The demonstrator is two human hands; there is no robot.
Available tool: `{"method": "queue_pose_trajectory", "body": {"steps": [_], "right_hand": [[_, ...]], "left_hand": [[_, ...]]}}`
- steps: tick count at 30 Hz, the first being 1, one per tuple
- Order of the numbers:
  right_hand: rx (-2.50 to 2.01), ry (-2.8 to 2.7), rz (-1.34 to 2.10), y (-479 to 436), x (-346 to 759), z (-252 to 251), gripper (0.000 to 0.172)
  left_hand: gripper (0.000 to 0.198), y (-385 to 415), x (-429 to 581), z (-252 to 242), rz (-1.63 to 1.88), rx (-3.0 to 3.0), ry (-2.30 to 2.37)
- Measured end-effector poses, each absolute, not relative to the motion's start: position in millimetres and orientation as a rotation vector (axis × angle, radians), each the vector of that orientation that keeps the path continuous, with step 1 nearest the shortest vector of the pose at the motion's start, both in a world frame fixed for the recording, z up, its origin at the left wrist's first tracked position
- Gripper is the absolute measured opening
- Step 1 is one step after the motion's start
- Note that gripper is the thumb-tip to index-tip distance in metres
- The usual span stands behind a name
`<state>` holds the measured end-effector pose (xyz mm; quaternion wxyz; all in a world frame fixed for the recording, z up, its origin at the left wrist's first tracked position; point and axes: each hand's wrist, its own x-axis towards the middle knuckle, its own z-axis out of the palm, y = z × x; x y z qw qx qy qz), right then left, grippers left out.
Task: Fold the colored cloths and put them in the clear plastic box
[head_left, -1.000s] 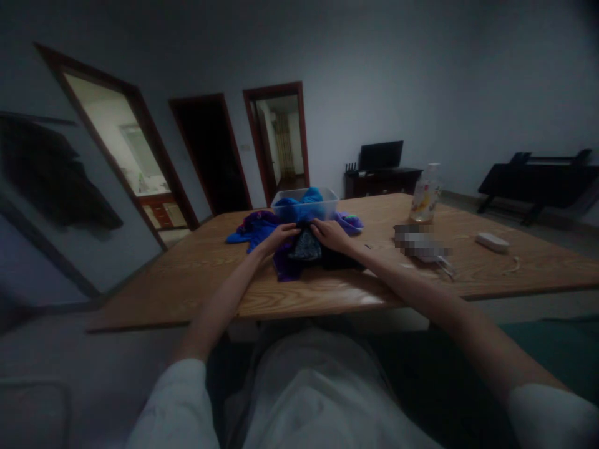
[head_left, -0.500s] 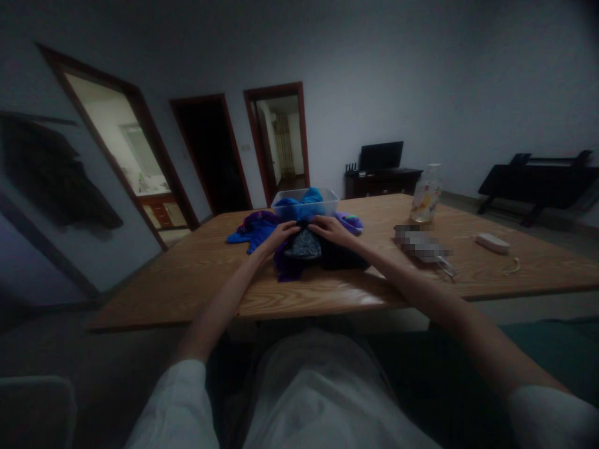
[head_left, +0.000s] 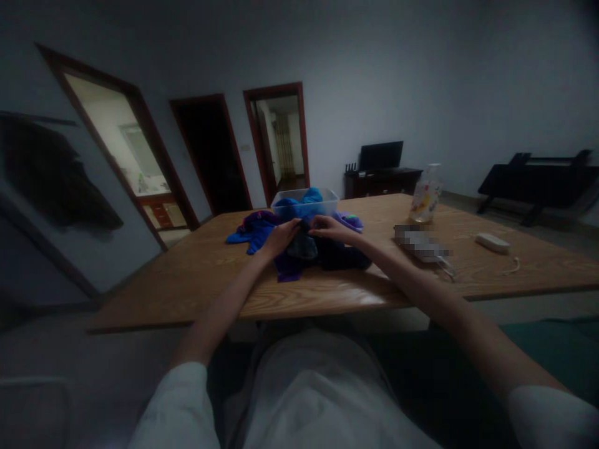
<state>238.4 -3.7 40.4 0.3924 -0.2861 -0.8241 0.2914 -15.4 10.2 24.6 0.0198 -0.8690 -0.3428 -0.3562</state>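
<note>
A dark cloth with a grey pattern hangs bunched between my hands at the middle of the table. My left hand pinches its upper left edge, and my right hand grips the top from the right with bent fingers. Beneath and around it lie a purple cloth and a black cloth. A bright blue garment spreads to the left; a lilac cloth shows beyond my right hand. Just behind stands a clear plastic bin with blue cloth inside.
On the right of the wooden table stand a clear bottle with a printed pattern, a blurred-out flat item with a strap and a white oblong case. A low cabinet with a screen is against the far wall.
The patterned cloth has been gathered narrower and its pattern shows less. My left hand has shifted slightly right and turned; my right fingers have curled in more. The other things lie as before.
</note>
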Motion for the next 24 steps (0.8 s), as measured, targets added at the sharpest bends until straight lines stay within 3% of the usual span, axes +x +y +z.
{"method": "queue_pose_trajectory", "body": {"steps": [5, 9, 24], "right_hand": [[-0.664, -2.127, 0.663, -4.6, 233.1, 37.7, 0.052], [-0.730, -2.233, 0.512, -3.6, 232.9, 33.9, 0.047], [-0.629, -2.157, 0.201, 1.7, 233.9, 27.4, 0.019]], "left_hand": [[0.032, 2.1, -14.2, 30.3, -0.982, -2.592, -1.118], [0.031, -4.6, -10.5, 33.4, -0.924, -2.553, -1.138], [0.028, -13.6, -3.2, 38.1, -1.301, -2.736, -0.945]]}}
